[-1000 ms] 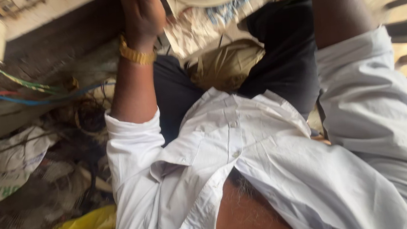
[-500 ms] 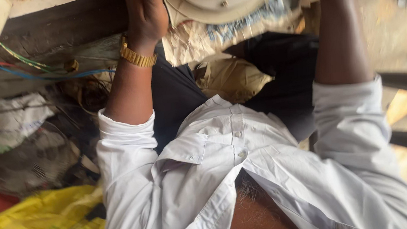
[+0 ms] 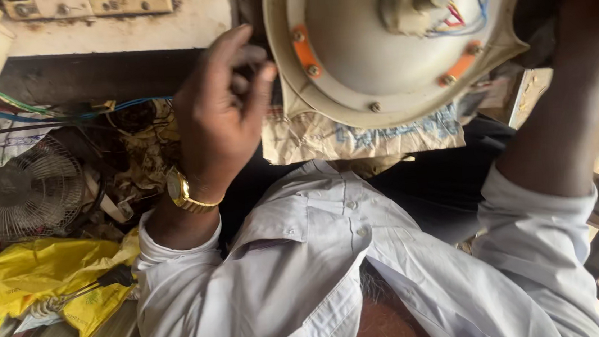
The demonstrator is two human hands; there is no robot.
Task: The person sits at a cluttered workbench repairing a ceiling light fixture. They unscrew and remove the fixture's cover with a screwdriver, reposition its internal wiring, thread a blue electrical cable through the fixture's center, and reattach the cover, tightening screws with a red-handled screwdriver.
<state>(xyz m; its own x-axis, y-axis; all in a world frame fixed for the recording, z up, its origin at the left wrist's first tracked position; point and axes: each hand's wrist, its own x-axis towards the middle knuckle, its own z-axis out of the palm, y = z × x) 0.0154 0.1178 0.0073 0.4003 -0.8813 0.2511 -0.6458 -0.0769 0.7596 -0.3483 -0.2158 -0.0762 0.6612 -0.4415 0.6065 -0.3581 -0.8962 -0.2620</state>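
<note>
1. My left hand (image 3: 219, 118) is loosely curled with its fingertips pinched, holding nothing I can see.
2. The round fan housing (image 3: 390, 45) sits just right of it.
3. I cannot tell my right hand's grip; only the forearm shows.

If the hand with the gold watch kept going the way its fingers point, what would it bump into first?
Probably the left hand would meet the rim of the round cream fan housing first, since its fingertips point up and right, close beside that edge. Depth is hard to judge.
</note>
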